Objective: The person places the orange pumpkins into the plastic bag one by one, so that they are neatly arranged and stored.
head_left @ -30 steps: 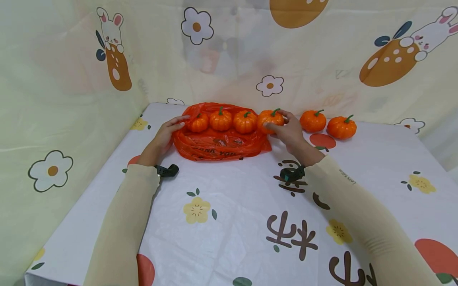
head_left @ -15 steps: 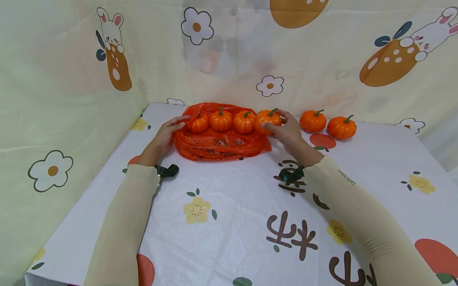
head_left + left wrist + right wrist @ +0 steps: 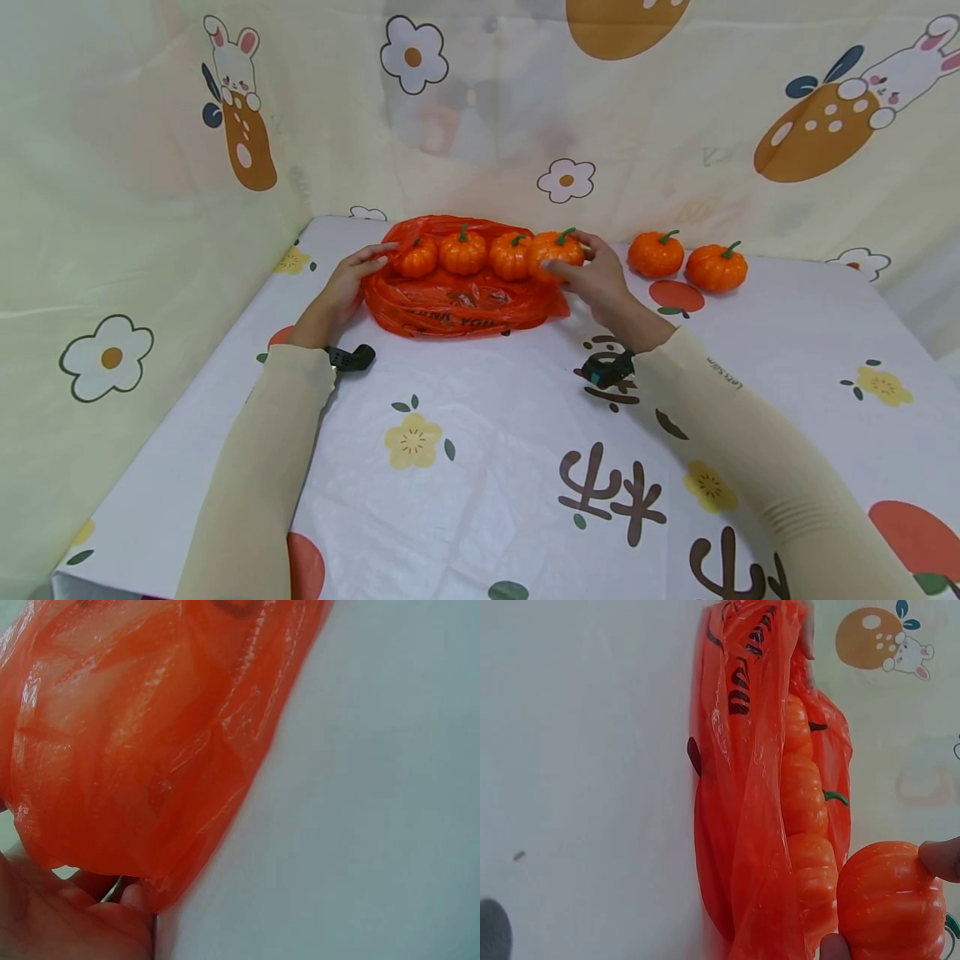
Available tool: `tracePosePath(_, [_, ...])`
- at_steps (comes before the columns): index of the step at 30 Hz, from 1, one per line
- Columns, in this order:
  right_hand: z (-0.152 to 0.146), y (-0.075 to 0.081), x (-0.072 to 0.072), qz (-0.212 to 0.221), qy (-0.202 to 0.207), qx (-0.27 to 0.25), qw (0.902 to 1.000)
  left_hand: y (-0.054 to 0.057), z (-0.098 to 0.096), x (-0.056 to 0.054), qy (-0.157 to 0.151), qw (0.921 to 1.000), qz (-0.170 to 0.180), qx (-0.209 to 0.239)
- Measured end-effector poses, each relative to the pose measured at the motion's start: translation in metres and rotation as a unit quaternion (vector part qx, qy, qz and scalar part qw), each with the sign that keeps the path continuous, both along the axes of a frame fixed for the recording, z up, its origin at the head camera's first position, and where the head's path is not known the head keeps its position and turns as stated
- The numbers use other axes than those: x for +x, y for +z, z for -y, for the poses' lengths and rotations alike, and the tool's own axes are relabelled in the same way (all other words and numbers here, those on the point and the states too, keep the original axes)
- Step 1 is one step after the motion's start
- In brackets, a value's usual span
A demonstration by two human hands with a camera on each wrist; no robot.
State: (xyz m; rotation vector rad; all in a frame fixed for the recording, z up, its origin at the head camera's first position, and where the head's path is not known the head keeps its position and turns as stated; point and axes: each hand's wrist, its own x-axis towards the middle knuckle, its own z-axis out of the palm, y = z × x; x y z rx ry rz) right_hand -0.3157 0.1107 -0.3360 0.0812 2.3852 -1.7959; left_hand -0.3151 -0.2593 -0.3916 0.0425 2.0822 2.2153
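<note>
A red plastic bag with dark lettering lies on its side at the back of the table, its mouth spread open. Three small orange pumpkins, among them a green-stemmed one, sit in a row inside it. At the bag's left end my left hand holds the rim; in the left wrist view some of its fingers are hidden by the plastic. With thumb and fingers my right hand grips another pumpkin at the bag's right end, beside the row. Whether this pumpkin touches its neighbour I cannot tell.
Two more orange pumpkins, a nearer-bag one and a farther one, stand on the table right of my right hand. A patterned curtain hangs close behind the bag. White printed cloth covers the table.
My right hand has carried its pumpkin a little to the left, over the bag's right end and closer to the row. The left hand and the bag have stayed put.
</note>
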Motion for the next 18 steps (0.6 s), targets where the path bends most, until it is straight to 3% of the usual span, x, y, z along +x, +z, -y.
tracePosePath(18, [0.012,0.006,0.005,0.003,0.018,-0.003,0.9998,-0.002,0.001,-0.002,-0.002,1.0000,-0.002,-0.001])
